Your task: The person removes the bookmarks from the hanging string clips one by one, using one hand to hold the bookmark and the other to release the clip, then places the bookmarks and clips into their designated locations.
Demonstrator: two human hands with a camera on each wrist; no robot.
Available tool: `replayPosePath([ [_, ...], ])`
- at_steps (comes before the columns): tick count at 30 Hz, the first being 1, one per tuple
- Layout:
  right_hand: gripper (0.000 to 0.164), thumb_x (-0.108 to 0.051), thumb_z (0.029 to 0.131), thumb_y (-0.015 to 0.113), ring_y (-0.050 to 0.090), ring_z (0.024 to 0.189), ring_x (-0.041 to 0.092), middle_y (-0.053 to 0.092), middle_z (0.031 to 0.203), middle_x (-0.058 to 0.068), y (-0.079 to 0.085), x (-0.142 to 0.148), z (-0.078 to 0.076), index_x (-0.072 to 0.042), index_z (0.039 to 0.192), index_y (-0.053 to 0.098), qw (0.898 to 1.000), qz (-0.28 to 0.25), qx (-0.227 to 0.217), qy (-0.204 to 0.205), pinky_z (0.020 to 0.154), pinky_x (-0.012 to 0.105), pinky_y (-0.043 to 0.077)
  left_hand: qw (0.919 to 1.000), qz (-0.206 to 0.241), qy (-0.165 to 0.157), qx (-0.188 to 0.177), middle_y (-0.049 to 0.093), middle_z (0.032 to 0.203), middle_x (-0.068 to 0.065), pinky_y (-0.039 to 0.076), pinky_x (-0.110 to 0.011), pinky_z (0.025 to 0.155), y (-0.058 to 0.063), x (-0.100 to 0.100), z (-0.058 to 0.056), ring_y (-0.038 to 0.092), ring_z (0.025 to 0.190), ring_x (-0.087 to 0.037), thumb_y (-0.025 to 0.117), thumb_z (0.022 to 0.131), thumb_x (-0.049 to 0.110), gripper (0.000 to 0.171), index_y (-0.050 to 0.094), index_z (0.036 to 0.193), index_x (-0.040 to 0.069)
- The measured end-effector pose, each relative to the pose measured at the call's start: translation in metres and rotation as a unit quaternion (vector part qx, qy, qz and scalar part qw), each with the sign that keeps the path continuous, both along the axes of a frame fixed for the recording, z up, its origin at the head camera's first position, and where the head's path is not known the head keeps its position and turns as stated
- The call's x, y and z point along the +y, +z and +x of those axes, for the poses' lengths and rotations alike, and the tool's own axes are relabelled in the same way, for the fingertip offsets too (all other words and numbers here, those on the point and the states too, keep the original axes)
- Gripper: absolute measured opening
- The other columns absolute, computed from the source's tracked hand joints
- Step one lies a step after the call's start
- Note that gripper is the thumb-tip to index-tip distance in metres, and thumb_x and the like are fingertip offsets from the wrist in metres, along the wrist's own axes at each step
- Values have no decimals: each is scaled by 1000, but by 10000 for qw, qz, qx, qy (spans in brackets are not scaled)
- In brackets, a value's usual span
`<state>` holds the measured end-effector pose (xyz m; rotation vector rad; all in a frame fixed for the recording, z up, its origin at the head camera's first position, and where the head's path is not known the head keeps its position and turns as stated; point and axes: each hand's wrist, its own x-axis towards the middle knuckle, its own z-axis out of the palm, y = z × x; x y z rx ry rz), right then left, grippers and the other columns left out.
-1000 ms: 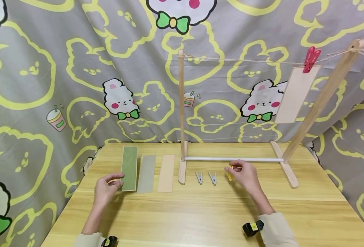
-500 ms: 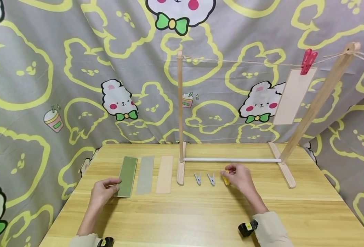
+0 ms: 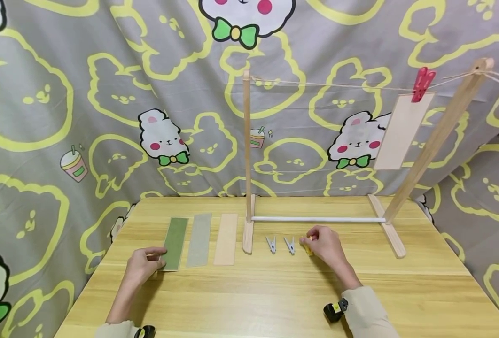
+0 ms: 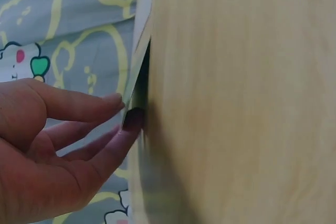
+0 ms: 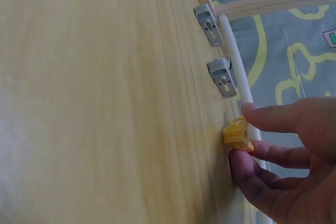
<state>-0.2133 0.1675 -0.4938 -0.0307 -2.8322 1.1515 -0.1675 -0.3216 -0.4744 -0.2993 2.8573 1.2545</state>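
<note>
My left hand (image 3: 155,261) pinches the near end of a green strip (image 3: 175,239) that lies leftmost on the wooden table (image 3: 249,291). In the left wrist view my thumb and fingers (image 4: 113,103) hold the green strip's (image 4: 137,80) edge, lifted slightly off the wood. My right hand (image 3: 310,238) grips a yellow clothespin (image 3: 307,249) on the table just right of two grey clothespins (image 3: 271,244) (image 3: 290,245). The right wrist view shows the yellow clothespin (image 5: 237,134) between my thumb and fingers (image 5: 268,116).
A grey strip (image 3: 199,239) and a beige strip (image 3: 226,238) lie beside the green one. A wooden stand (image 3: 247,155) with a white rod (image 3: 317,218) carries a string; a red clothespin (image 3: 421,83) holds a pale strip (image 3: 399,131) on it.
My left hand has drawn the green strip nearer, out of line with the other two. My right hand has shifted a little left with the yellow clothespin, closer to the grey ones.
</note>
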Motion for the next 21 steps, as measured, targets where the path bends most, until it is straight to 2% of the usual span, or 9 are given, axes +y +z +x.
replayPosePath([
  [3,24,-16,85,85,57,73,20,64,79,5,2,-1,0,2,92,72,10000,72,55,-10,67,35,49,9999,-54,-120,-3,67,119,-34,57,-47,83,4,1,0,60,118,-50,74,87,-2,30,72,117,-8],
  [7,24,-16,85,84,58,75,22,64,81,5,3,-1,2,2,92,71,9999,91,44,-2,69,37,50,9996,-51,-276,-80,65,122,-35,56,-52,89,9,2,4,59,118,-51,73,91,3,33,69,120,-10],
  [12,23,-18,89,81,61,79,22,67,85,6,6,2,8,2,96,71,9999,44,69,75,72,40,53,9987,-74,-468,-184,61,127,-37,52,-60,95,12,1,8,56,121,-53,71,95,7,39,63,128,-12],
  [15,23,-18,92,77,64,81,22,69,89,7,11,9,13,2,101,72,9997,-50,133,218,73,42,55,9986,-29,-523,-112,59,131,-37,53,-57,94,15,3,7,56,123,-52,68,96,6,40,61,132,-11],
  [21,27,-18,97,72,68,91,29,72,100,12,29,26,19,4,111,71,9977,-376,265,503,75,41,58,9971,143,-632,387,61,130,-32,58,-48,89,25,21,5,61,118,-48,66,98,4,36,61,131,-10],
])
